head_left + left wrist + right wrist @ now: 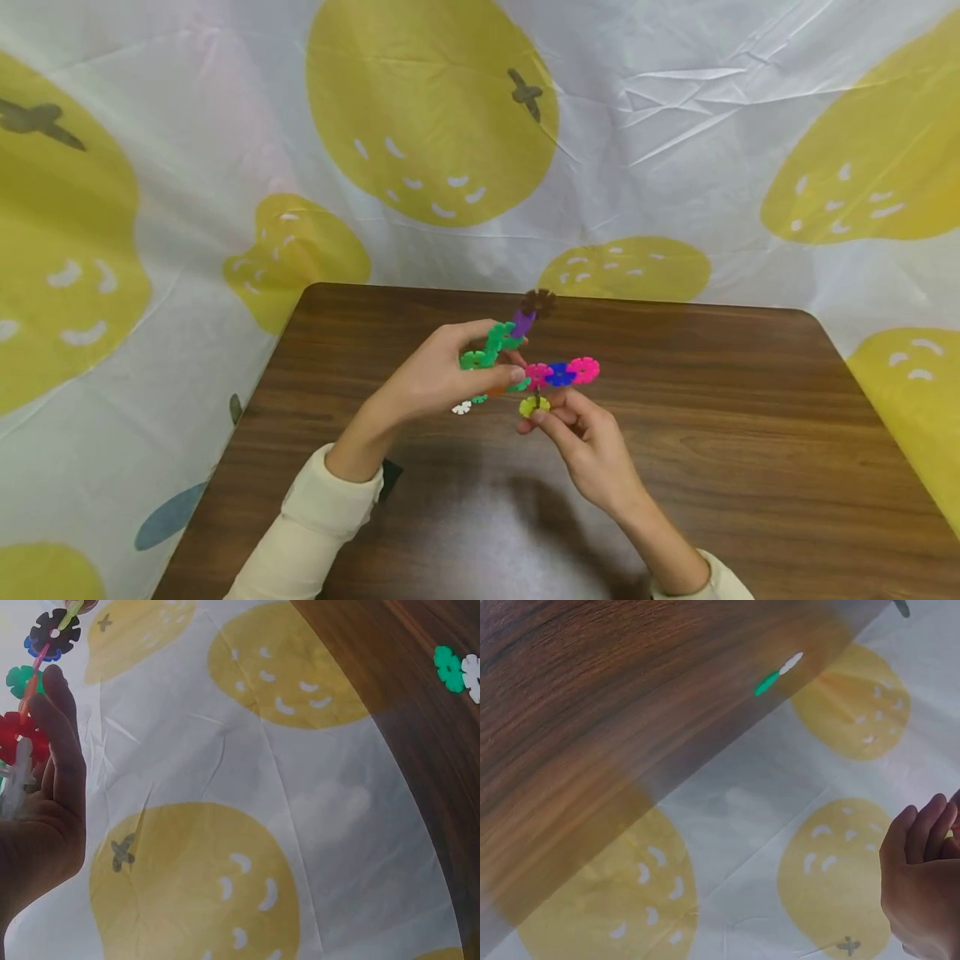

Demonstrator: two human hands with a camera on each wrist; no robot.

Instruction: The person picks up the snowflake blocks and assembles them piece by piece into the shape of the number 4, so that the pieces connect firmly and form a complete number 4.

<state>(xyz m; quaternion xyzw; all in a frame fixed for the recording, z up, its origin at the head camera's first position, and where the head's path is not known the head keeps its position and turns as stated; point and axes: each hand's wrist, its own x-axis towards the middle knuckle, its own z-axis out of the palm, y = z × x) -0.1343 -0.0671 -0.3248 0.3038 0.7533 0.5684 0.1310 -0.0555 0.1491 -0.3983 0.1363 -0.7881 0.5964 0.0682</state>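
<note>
My left hand grips a joined chain of notched plastic snowflake discs above the table, thumb across the front. From it a green disc, a purple disc and a brown disc reach up and away. To the right run a blue disc and a bright pink disc. My right hand pinches a yellow disc under the chain, beside a dark disc. Close to the left palm, the left wrist view has a red disc. The left fingers partly hide the chain's middle.
On the brown wooden table lie a white disc and a green disc, side by side. Part of a dark flat object shows beside the left sleeve. A fruit-patterned sheet hangs around the table's far edge and sides.
</note>
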